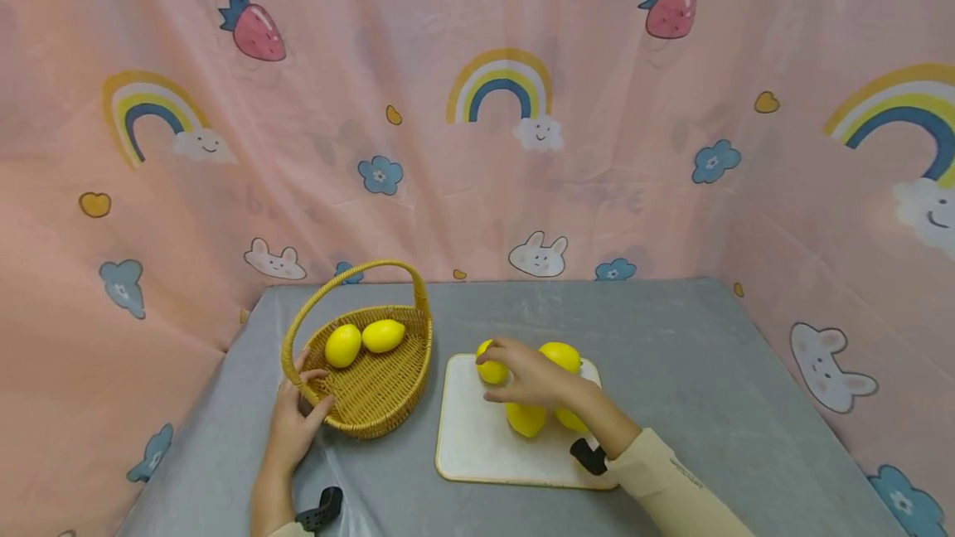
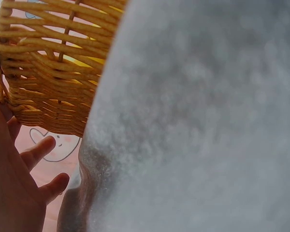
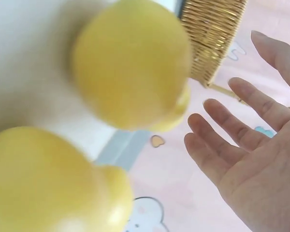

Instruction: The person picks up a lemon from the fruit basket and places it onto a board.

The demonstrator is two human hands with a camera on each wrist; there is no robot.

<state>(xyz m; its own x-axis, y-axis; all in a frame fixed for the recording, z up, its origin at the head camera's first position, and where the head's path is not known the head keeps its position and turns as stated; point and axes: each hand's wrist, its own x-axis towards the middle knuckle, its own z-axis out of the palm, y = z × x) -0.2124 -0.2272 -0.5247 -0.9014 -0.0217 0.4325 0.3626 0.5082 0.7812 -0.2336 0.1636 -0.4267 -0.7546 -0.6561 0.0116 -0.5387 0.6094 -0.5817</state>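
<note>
A yellow wicker basket (image 1: 373,404) with a tall arched handle stands on the left of the table, holding two lemons, one (image 1: 343,346) beside the other (image 1: 384,336). My left hand (image 1: 293,428) grips its near left rim by the foot of the handle. To the right, a white cutting board (image 1: 477,458) carries several lemons, among them a near one (image 1: 525,421) and a far one (image 1: 561,355). Over these hovers my right hand (image 1: 533,376), fingers spread and nothing held, its fingertips by the far-left lemon (image 1: 491,370). The right wrist view shows that hand apart from the lemons.
A grey cloth covers the table (image 1: 656,338). Behind and at both sides hangs a pink curtain (image 1: 597,189) printed with rainbows, rabbits and strawberries. The basket's handle rises high above its bowl, and a narrow strip of table separates basket from board.
</note>
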